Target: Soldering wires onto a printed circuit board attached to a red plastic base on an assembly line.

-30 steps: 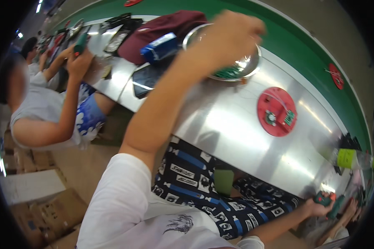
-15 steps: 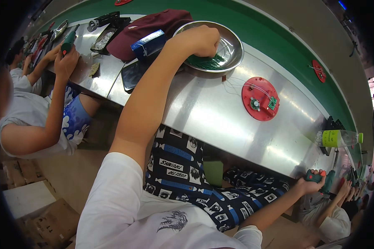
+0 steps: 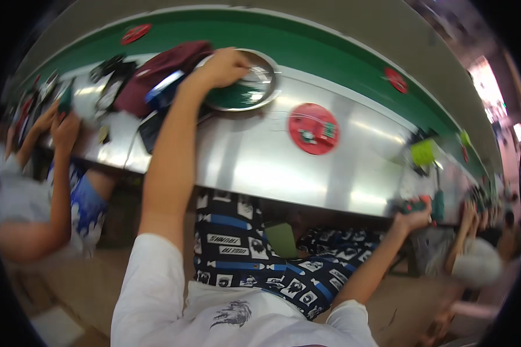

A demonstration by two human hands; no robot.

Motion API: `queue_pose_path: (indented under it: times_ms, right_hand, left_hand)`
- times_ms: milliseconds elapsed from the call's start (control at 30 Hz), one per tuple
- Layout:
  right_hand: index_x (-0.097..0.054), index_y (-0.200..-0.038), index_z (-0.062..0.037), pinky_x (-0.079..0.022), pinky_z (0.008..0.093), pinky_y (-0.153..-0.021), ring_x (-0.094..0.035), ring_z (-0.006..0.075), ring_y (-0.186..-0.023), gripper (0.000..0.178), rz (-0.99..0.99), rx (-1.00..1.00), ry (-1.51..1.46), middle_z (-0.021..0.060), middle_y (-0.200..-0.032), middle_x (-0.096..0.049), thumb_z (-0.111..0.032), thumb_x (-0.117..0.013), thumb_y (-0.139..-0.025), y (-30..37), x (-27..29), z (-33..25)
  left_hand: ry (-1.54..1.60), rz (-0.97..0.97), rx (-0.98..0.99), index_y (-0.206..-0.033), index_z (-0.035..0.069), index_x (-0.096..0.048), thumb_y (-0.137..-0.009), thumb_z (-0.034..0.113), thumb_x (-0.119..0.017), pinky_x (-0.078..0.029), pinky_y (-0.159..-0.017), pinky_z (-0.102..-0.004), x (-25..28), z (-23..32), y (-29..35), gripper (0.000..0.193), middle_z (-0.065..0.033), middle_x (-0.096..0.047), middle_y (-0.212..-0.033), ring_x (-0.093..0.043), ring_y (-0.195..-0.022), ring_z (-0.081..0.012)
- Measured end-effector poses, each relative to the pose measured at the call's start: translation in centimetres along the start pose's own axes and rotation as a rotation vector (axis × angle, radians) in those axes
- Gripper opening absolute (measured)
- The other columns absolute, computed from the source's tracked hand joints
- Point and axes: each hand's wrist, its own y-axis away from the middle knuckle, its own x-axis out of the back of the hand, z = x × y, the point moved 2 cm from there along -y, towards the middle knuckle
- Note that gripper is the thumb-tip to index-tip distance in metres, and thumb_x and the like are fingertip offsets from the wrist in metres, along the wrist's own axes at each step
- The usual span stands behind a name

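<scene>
My left hand [image 3: 228, 66] is over the far left part of a round steel dish [image 3: 272, 92], its fingers curled together. Whatever they pinch, if anything, is too blurred to make out. Dark green contents [image 3: 233, 96] lie in the dish. Off to the right, at the table's front edge, my right hand [image 3: 414, 221] is closed round a green and red electric screwdriver [image 3: 414, 205]. Between the hands a red round plastic cover [image 3: 314, 110] lies on the steel table, with a green circuit board [image 3: 330, 129], another small part and thin pale wires.
Left of the dish are a maroon cap [image 3: 156, 75], a blue box [image 3: 163, 91] and a dark phone-like slab [image 3: 150, 132]. A bottle with a yellow-green label [image 3: 422, 152] is at the right. Co-workers sit on both sides; the left one holds a green screwdriver [image 3: 65, 104].
The whole view has swung, so the table and things appear further left, and it is blurred. My left hand has moved toward the dish's far left rim; my right hand still holds the screwdriver.
</scene>
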Motion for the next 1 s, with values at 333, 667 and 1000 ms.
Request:
queue_pose_path:
  times_ms: [333, 667, 1000]
  right_hand:
    - [-0.054, -0.095, -0.0033, -0.048, 0.0355, -0.045, -0.057, 0.0194, -0.05, 0.021, -0.219, -0.009, -0.188, 0.0087, -0.078, -0.057, -0.021, -0.063, -0.089, 1.2, -2.0, 1.9]
    - [-0.053, -0.101, -0.0002, -0.048, 0.036, -0.044, -0.056, 0.02, -0.049, 0.023, -0.222, 0.009, -0.155, 0.01, -0.08, -0.056, -0.019, -0.06, -0.09, 1.9, -1.6, 1.0]
    - [-0.059, -0.08, -0.0138, -0.043, 0.0298, -0.048, -0.056, 0.0172, -0.051, 0.01, -0.107, -0.022, -0.064, 0.002, -0.059, -0.054, -0.02, -0.065, -0.085, -1.3, -0.1, 2.0]
  left_hand:
    - [0.335, 0.137, -0.011, -0.12, -0.005, -0.065, -0.092, 0.001, -0.058, -0.05, -0.067, -0.0275, -1.3, -6.3, 0.3, 0.03, -0.0098, -0.069, -0.081, -0.064, -0.071, -0.0143]
    - [0.362, 0.12, 0.023, -0.09, -0.003, -0.06, -0.091, 0.001, -0.06, -0.047, -0.059, -0.0263, -1.6, -4.0, -0.1, 0.004, -0.0081, -0.066, -0.072, -0.061, -0.063, -0.0123]
    - [0.053, 0.388, -0.105, -0.101, 0.003, -0.074, -0.091, 0.024, -0.063, -0.053, -0.075, -0.0362, 0.5, 2.1, 0.0, 0.025, -0.0153, -0.073, -0.091, -0.07, -0.082, -0.026]
